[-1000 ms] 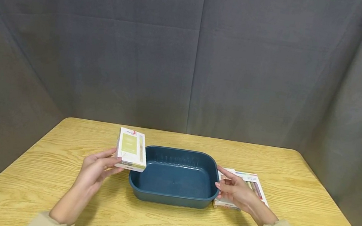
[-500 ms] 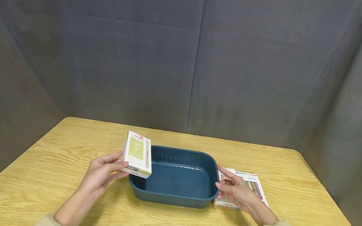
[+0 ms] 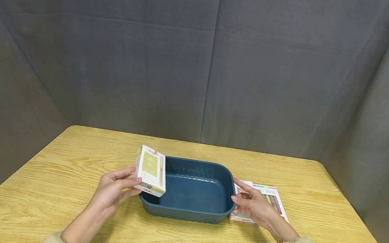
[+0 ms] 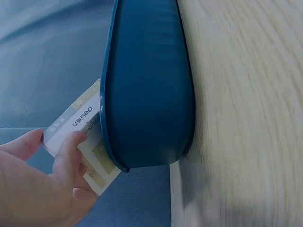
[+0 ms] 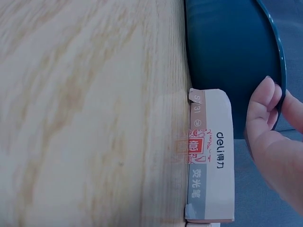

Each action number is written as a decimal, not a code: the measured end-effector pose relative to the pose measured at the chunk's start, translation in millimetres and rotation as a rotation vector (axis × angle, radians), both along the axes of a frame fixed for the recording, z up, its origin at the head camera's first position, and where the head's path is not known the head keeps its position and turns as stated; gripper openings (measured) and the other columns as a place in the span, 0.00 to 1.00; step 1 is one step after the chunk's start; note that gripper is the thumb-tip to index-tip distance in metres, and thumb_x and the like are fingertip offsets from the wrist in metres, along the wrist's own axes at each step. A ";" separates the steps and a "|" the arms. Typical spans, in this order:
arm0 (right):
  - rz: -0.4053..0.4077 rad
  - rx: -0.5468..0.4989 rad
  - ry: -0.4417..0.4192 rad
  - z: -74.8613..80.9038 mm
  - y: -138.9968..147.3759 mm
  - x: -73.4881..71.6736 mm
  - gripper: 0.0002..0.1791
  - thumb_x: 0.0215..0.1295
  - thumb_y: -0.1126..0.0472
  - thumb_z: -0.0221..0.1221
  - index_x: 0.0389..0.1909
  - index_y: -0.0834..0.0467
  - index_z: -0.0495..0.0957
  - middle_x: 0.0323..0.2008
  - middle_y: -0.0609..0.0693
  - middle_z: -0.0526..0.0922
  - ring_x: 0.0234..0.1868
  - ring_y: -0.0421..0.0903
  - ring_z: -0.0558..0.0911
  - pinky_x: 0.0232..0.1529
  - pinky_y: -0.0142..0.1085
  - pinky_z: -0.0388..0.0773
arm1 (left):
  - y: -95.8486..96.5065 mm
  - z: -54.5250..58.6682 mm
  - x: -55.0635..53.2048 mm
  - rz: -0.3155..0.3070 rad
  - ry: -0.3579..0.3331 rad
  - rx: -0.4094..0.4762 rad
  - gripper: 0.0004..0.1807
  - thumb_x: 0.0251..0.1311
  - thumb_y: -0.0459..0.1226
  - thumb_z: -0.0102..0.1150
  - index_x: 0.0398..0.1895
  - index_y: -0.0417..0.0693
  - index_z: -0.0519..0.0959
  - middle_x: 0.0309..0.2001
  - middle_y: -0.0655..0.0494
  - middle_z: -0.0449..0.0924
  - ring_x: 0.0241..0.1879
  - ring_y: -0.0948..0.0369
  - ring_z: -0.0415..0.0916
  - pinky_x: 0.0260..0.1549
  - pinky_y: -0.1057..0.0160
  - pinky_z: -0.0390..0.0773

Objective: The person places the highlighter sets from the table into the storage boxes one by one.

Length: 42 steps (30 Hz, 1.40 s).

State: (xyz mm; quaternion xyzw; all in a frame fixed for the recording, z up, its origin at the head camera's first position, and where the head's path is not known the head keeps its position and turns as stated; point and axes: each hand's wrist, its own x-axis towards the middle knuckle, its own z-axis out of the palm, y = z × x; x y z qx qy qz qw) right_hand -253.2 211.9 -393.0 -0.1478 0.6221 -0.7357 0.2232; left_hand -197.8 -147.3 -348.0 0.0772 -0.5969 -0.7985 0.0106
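My left hand (image 3: 113, 188) grips a thin white-and-green cardboard box (image 3: 152, 170) by its near left side, thumb on top and fingers underneath. The box is tilted over the left end of a dark blue plastic tub (image 3: 184, 214). In the left wrist view, part of the deli-branded box (image 4: 78, 120) is hidden behind the tub's wall (image 4: 147, 90). At the opposite end, my right hand (image 3: 256, 206) pinches the tub's rim. The right wrist view shows its fingers (image 5: 260, 106) curled against the outer wall, with the thumb on the rim's other side.
Two white boxes lie to the right of the tub, partly under my right hand; one box (image 3: 277, 200) has coloured pens on its front. Lettering marks the side of a highlighter box (image 5: 215, 156). A wooden table (image 3: 179, 241) bears everything, with a grey curtain (image 3: 200, 77) behind.
My left hand has brought the white-and-green box to the right and slightly lower, over the tub's left end. The right hand and the tub have stayed in place.
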 end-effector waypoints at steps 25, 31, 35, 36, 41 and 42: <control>0.005 -0.010 -0.007 -0.5 1.2 0.6 0.39 0.62 0.73 0.50 0.67 0.66 0.38 0.27 0.51 0.68 0.24 0.42 0.75 0.30 0.31 0.75 | 10.1 -8.4 -0.5 0.077 -0.009 -0.067 0.25 0.46 0.20 0.57 0.52 0.25 0.68 0.33 0.48 0.74 0.29 0.61 0.77 0.32 0.64 0.77; 0.006 -0.015 -0.008 -0.5 0.7 1.0 0.39 0.61 0.73 0.50 0.67 0.66 0.38 0.27 0.51 0.69 0.24 0.42 0.75 0.30 0.31 0.75 | 11.5 -8.4 -0.1 0.059 -0.010 -0.004 0.23 0.48 0.20 0.56 0.52 0.23 0.68 0.35 0.46 0.76 0.30 0.60 0.77 0.32 0.63 0.77; 0.013 -0.022 -0.006 -0.7 0.8 0.9 0.39 0.62 0.73 0.50 0.67 0.66 0.37 0.27 0.51 0.69 0.24 0.42 0.75 0.30 0.31 0.75 | 13.1 -7.3 -0.6 0.050 -0.018 0.028 0.25 0.49 0.21 0.55 0.54 0.24 0.66 0.36 0.45 0.74 0.31 0.60 0.76 0.33 0.64 0.76; 0.014 -0.023 -0.005 -0.7 0.9 0.8 0.39 0.62 0.73 0.50 0.67 0.66 0.37 0.27 0.51 0.69 0.23 0.42 0.75 0.30 0.31 0.75 | 13.5 -7.1 -1.0 0.049 -0.016 0.029 0.26 0.49 0.21 0.55 0.55 0.24 0.65 0.37 0.45 0.74 0.31 0.60 0.76 0.34 0.64 0.76; 0.009 -0.016 -0.008 -0.2 1.1 1.0 0.39 0.62 0.73 0.50 0.67 0.66 0.37 0.27 0.51 0.69 0.23 0.43 0.76 0.30 0.32 0.75 | 16.6 -7.7 -3.4 0.063 -0.012 0.004 0.28 0.48 0.21 0.57 0.55 0.24 0.64 0.36 0.45 0.73 0.31 0.60 0.77 0.33 0.64 0.77; 0.007 -0.015 -0.011 -0.1 1.1 1.0 0.39 0.62 0.73 0.50 0.67 0.66 0.37 0.27 0.51 0.70 0.23 0.43 0.76 0.30 0.32 0.75 | 17.2 -8.2 -3.9 0.066 -0.011 -0.002 0.28 0.47 0.20 0.57 0.55 0.23 0.64 0.36 0.45 0.72 0.30 0.60 0.77 0.32 0.64 0.77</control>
